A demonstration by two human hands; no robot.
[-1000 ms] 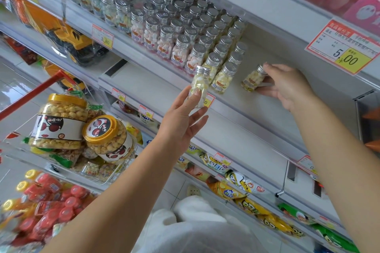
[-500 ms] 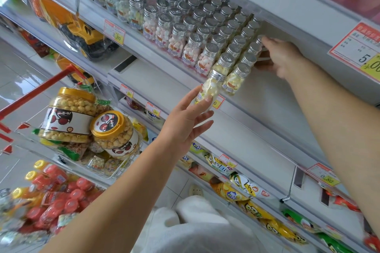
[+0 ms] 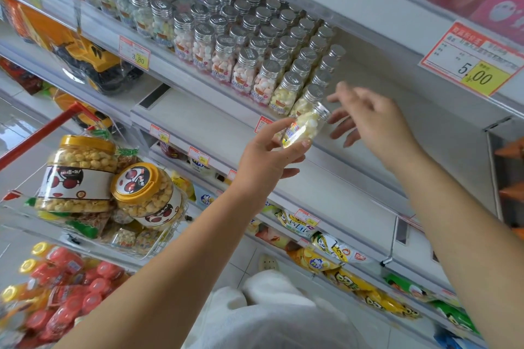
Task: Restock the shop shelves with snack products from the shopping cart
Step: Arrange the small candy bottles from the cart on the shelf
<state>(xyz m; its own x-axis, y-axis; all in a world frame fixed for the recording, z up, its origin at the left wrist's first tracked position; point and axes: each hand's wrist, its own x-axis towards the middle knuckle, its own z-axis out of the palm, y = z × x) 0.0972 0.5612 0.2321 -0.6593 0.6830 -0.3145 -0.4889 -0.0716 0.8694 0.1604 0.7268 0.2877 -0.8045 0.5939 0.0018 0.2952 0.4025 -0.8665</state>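
The left arm reaches up from the lower left, forearm bare and wrist bent slightly back. The left hand [image 3: 266,161] pinches a small clear candy bottle [image 3: 304,129] between thumb and fingertips, with the lower fingers spread loosely beneath it. The bottle is full of pale yellow and white sweets. It is tilted, with its silver cap pointing up and to the right. It is held in the air just in front of the near right corner of the block of silver-capped bottles [image 3: 255,45] standing in rows on the shelf [image 3: 442,122], close to the front yellow-filled bottle of that block. Whether it touches that bottle cannot be told.

The right arm comes in from the lower right, angled up toward the same corner. The right hand [image 3: 371,119] is released and holds nothing. Its fingers are spread and blurred, with the fingertips just right of the held bottle's cap and of the block's right-hand row.

Right of the block, the shelf surface lies bare. Well below and left of the block is the shopping cart [image 3: 42,136], with a red handle. Its wire basket holds two large yellow-lidded jars [image 3: 79,176] of puffed snacks, one upright and one leaning against it.
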